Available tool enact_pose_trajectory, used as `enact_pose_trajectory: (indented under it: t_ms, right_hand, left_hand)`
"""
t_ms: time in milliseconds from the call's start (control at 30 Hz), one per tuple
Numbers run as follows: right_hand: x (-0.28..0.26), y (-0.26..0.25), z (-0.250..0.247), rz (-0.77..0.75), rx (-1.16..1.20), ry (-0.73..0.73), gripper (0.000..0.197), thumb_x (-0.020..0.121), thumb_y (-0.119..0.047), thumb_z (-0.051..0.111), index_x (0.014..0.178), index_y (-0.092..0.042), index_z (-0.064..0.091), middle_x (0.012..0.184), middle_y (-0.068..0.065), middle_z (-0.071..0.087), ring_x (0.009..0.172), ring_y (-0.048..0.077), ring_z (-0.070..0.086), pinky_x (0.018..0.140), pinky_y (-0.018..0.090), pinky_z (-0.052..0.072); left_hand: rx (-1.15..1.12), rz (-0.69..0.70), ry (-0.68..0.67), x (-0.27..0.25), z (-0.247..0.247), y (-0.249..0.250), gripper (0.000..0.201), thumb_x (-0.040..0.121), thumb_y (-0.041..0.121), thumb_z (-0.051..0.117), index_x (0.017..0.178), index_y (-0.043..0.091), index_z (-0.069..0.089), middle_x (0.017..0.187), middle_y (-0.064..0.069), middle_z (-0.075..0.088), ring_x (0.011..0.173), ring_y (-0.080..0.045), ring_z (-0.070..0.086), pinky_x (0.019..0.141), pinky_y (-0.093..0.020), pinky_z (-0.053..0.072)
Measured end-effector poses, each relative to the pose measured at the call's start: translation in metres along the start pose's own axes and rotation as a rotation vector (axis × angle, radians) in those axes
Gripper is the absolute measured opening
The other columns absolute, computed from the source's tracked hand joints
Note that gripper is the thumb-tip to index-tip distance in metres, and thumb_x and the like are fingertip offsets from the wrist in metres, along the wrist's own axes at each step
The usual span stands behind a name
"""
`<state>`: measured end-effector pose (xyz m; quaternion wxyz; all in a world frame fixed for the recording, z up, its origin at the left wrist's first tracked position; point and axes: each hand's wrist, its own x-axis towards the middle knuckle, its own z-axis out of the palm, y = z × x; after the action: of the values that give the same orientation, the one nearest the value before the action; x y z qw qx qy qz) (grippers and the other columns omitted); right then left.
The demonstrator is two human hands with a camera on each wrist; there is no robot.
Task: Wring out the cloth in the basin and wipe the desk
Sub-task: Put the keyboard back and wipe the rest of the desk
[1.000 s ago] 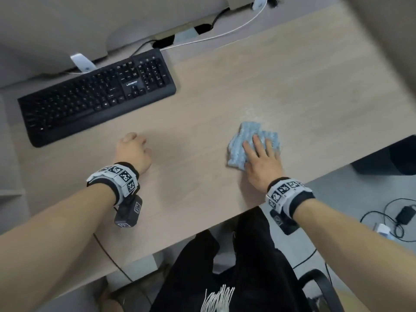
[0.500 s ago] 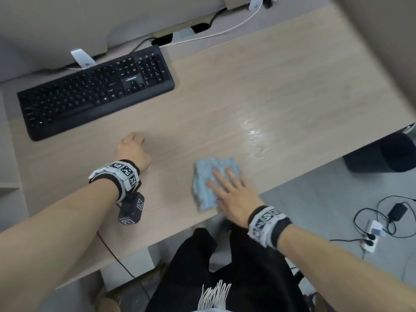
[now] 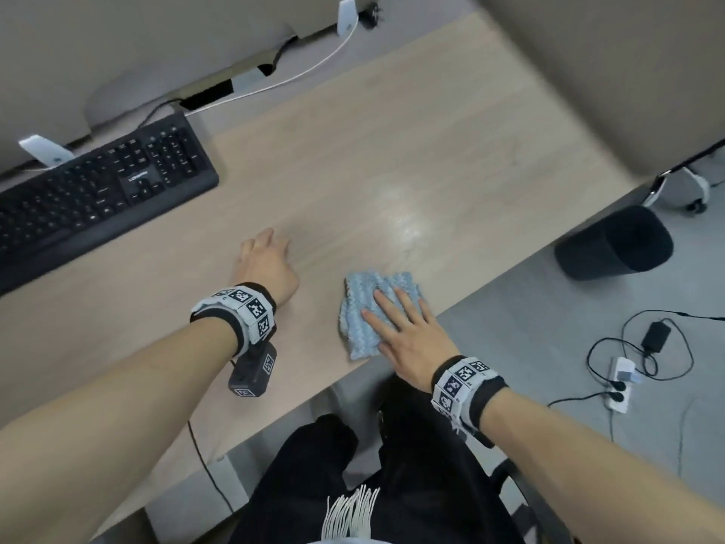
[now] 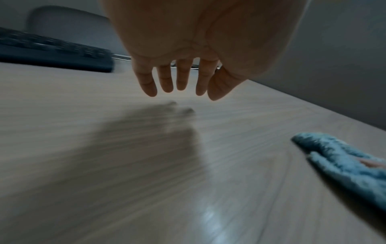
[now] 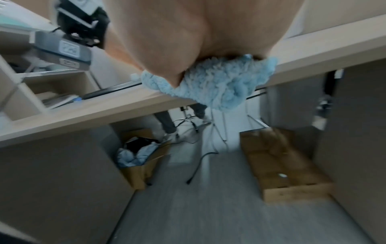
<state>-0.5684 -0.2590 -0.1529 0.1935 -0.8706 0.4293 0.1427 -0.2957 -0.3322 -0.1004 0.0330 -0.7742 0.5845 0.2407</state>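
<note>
A fluffy light blue cloth [image 3: 363, 308] lies at the near edge of the light wood desk [image 3: 431, 151]. My right hand [image 3: 396, 323] presses flat on it with straight fingers. In the right wrist view the cloth [image 5: 219, 85] hangs a little over the desk edge under my palm. My left hand [image 3: 266, 261] hovers just above the desk to the left of the cloth, empty; the left wrist view shows its fingers [image 4: 181, 79] relaxed and pointing down, with the cloth [image 4: 342, 161] at the right. A wet sheen [image 3: 404, 214] marks the desk beyond the cloth. No basin is in view.
A black keyboard [image 3: 98, 190] sits at the far left of the desk, with a white cable [image 3: 314, 72] behind it. On the floor to the right are a dark bin [image 3: 612, 245] and a power strip [image 3: 620, 382] with cables. Cardboard boxes [image 5: 282, 161] stand under the desk.
My right hand slid the cloth from mid-desk toward me and left to the near edge, leaving a wet streak. The left hand has stayed in about the same place.
</note>
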Motion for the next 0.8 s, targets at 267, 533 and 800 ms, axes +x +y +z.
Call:
enact_pose_trajectory:
  t_ms: [267,533,800]
  right_hand:
    - [-0.026,0.182,-0.030,0.346,0.089,0.051,0.060,0.102,-0.045,0.023,0.156,-0.032,0.000,0.164,0.001,-0.008,0.151,0.031,-0.009,0.122,0.051,0.006]
    - [-0.002,0.353,-0.074,0.541,0.083,0.062,0.064,0.098,-0.049,0.008,0.156,-0.024,0.001,0.164,0.010,-0.001,0.150,0.038,0.001,0.119,0.054,0.014]
    - [0.029,0.403,-0.111,0.680,0.142,0.151,0.061,0.100,-0.037,0.031,0.155,-0.017,0.013,0.163,0.017,0.010,0.144,0.046,0.017,0.115,0.056,0.019]
  left_hand:
    - [0.032,0.032,-0.046,0.057,0.015,0.104,0.057,0.086,0.014,0.050,0.143,0.019,0.045,0.158,-0.010,0.028,0.142,-0.037,0.025,0.118,-0.042,0.024]
    - [0.025,-0.050,0.012,0.111,0.023,0.169,0.049,0.087,0.012,0.053,0.136,0.012,0.051,0.150,-0.014,0.037,0.135,-0.040,0.032,0.114,-0.042,0.028]
    - [0.029,-0.040,0.032,0.110,0.021,0.158,0.052,0.081,0.006,0.058,0.132,0.013,0.055,0.148,-0.015,0.041,0.133,-0.039,0.037,0.109,-0.044,0.034]
